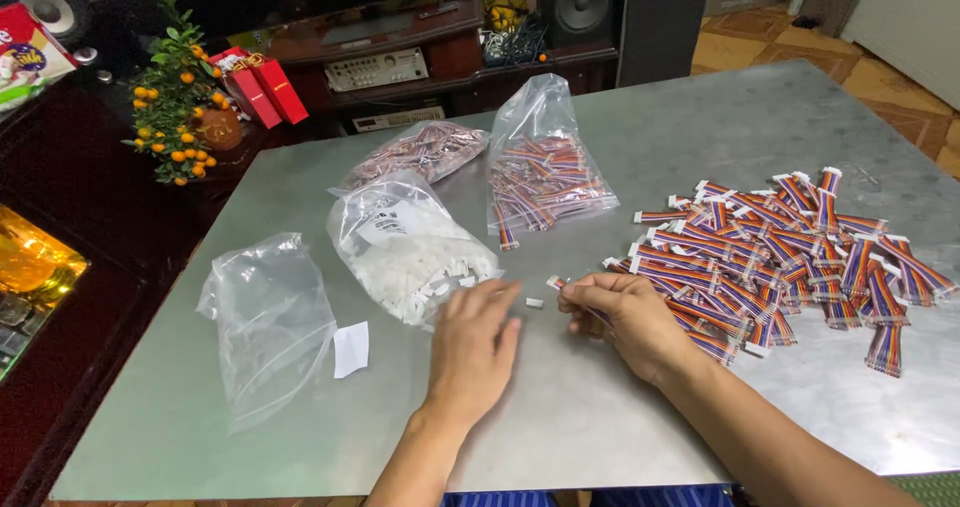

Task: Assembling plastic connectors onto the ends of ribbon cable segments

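Empty bag: a clear plastic bag [268, 317] lies flat and slack, well left of the left hand, out of the working space.
Paper slip: a small white slip [351, 349] rests on the table between the empty bag and the left hand, touching neither.
Bag of white pieces: a clear bag [405, 242] full of small white plastic connectors sits just above the left hand, its mouth turned toward the hands, so pieces spill within easy reach.
Left hand: the left hand [473, 342] lies palm down with fingers spread and slightly blurred, fingertips at the spilled white pieces by the bag mouth; I cannot tell whether it pinches 1.
Loose connector: 1 small white piece [534, 303] lies on the table in the gap between the 2 hands, touching neither.
Back bags: 2 more clear bags, 1 of reddish wires [420, 152] and 1 of striped cables [545, 172], stand farther off, beyond both hands.
Right hand: the right hand [625, 317] is closed in a pinch on a striped cable [556, 283], its white end pointing left toward the other hand.
Cable pile: a loose heap of rainbow-striped cables [790, 257] spreads just right of the right hand, close enough to draw from.
Table: the grey metal table [600, 417] carries everything.
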